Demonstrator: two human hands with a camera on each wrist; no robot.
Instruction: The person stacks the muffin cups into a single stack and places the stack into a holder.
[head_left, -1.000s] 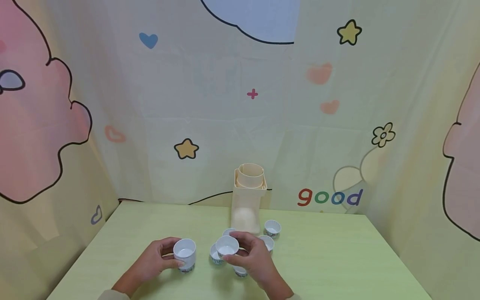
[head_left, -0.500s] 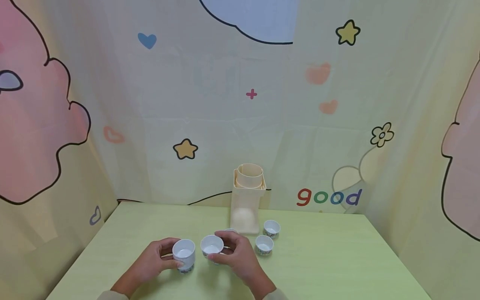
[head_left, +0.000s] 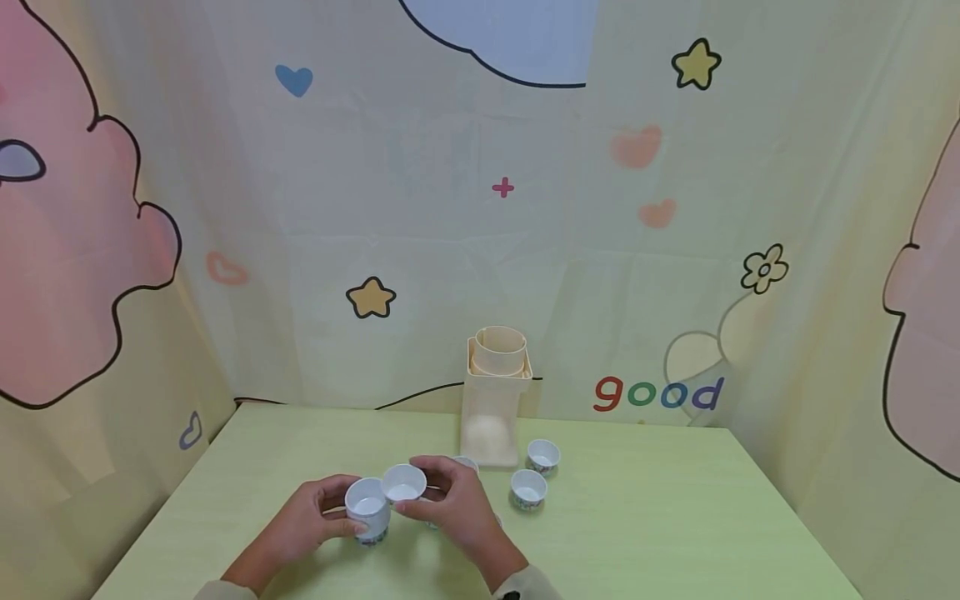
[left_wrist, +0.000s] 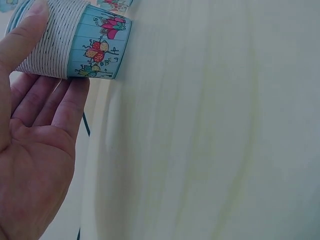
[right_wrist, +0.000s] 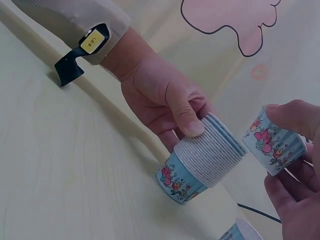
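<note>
My left hand [head_left: 315,517] grips a nested stack of paper cups [head_left: 368,515], fingers behind and thumb in front. In the left wrist view the stack [left_wrist: 55,42] shows many white rims above a blue, flower-printed lowest cup. A single paper cup [head_left: 403,482] is pinched between the thumb and fingers of my right hand [head_left: 461,508]. The right wrist view shows this flower-printed cup [right_wrist: 274,142] tilted beside the mouth of the stack [right_wrist: 210,155], with a small gap between them. In the head view its rim overlaps the stack's right edge.
Two more paper cups stand upright to the right, one farther back [head_left: 543,456] and one nearer [head_left: 528,490]. Others are partly hidden behind my right hand, including a rim [head_left: 467,463]. A beige plastic holder with a round top [head_left: 491,417] stands at the table's back edge.
My right hand has carried its cup leftward from above the loose cups to the stack's side. The left hand and the stack have stayed nearly still.
</note>
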